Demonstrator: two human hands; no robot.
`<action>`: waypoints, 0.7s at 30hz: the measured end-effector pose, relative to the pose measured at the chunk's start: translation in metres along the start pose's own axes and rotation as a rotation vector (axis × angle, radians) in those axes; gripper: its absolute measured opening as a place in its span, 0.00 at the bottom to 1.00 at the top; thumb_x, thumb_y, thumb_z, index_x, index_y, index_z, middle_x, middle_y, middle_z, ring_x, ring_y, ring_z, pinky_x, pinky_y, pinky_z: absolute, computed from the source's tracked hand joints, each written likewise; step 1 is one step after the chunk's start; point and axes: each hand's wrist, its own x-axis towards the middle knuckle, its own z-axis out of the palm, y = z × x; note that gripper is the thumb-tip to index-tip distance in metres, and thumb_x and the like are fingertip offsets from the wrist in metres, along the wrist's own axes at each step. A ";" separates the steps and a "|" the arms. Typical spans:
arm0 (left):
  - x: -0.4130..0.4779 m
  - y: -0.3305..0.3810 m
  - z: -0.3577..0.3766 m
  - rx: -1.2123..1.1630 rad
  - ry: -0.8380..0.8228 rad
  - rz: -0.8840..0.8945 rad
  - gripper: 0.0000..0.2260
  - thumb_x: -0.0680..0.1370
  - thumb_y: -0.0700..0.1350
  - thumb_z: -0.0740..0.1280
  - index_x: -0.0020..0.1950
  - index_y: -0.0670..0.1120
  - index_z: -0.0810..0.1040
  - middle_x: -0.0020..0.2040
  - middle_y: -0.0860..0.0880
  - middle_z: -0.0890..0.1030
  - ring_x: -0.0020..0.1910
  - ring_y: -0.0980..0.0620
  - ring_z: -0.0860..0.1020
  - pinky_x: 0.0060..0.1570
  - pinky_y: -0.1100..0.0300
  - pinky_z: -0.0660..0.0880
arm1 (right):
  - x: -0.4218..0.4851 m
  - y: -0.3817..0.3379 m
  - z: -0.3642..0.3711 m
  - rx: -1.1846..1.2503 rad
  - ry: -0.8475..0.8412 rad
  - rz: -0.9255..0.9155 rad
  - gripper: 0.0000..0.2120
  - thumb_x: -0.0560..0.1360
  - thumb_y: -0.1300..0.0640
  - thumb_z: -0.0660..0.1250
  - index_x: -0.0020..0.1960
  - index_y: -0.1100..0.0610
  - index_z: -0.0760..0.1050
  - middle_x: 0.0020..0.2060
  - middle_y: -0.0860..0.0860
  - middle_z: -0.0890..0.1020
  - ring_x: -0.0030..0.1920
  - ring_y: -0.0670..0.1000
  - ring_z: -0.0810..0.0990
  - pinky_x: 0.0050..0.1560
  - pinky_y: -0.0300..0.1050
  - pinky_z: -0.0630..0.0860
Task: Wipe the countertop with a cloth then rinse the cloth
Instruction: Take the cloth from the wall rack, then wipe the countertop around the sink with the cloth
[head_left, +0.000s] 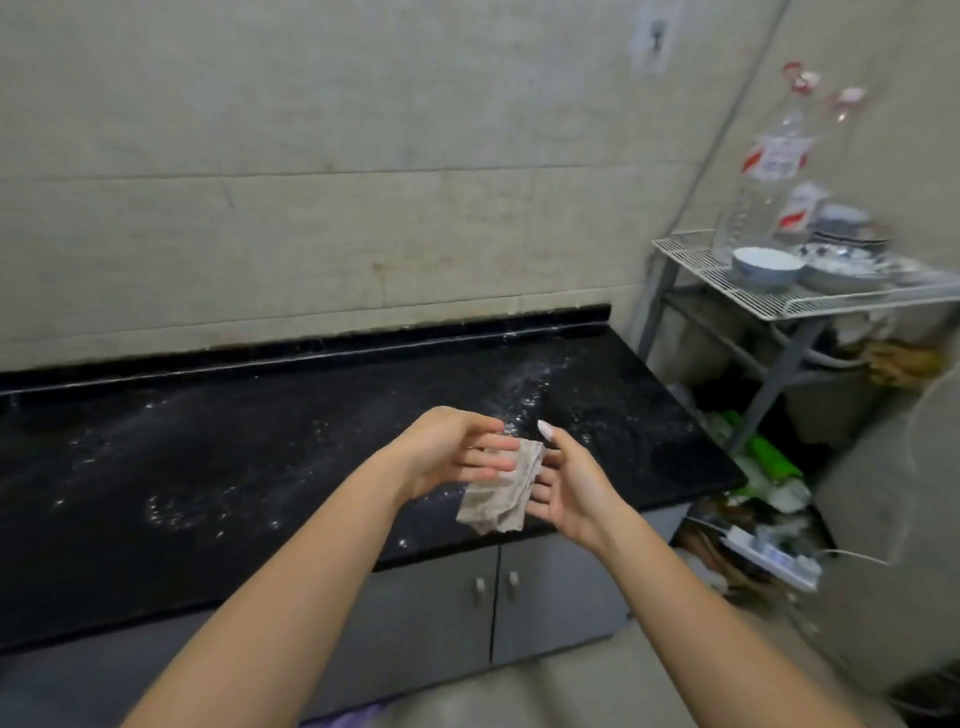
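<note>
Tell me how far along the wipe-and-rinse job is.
Looks done: little that I can confirm; the black countertop is wet, with droplets and streaks. In hand: the crumpled cloth is held between the left hand and right hand, above the front edge, off the surface. Left: wiping up that water, then rinsing; no tap shows in view.

There is 1 view. The camera sits on the person's head and looks forward and down. It takes in a lot, from the wall (311, 156) to the floor (571, 691). The countertop (208, 467) is close, right in front. The left arm (291, 597) and right arm (701, 613) reach in from the bottom edge. The wire rack (779, 306) on the right is blurry, maybe farther back.
</note>
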 end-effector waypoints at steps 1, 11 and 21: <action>0.014 0.001 0.010 0.036 0.084 0.040 0.10 0.79 0.42 0.61 0.58 0.42 0.76 0.47 0.45 0.85 0.43 0.49 0.83 0.41 0.60 0.78 | 0.003 -0.006 -0.013 0.011 0.030 -0.022 0.18 0.77 0.47 0.65 0.57 0.61 0.77 0.49 0.59 0.84 0.47 0.57 0.84 0.45 0.51 0.81; 0.166 -0.035 0.080 0.077 -0.070 -0.194 0.16 0.77 0.57 0.64 0.54 0.47 0.80 0.44 0.50 0.84 0.49 0.52 0.79 0.57 0.52 0.75 | 0.077 -0.072 -0.122 0.002 0.280 -0.109 0.10 0.74 0.69 0.64 0.55 0.64 0.78 0.49 0.60 0.83 0.47 0.57 0.83 0.46 0.50 0.80; 0.323 -0.017 0.096 0.029 0.018 -0.134 0.09 0.76 0.46 0.69 0.52 0.43 0.78 0.51 0.44 0.83 0.47 0.51 0.81 0.44 0.57 0.80 | 0.212 -0.137 -0.190 -0.226 0.404 -0.018 0.08 0.75 0.67 0.67 0.52 0.59 0.80 0.47 0.56 0.84 0.49 0.54 0.83 0.44 0.46 0.80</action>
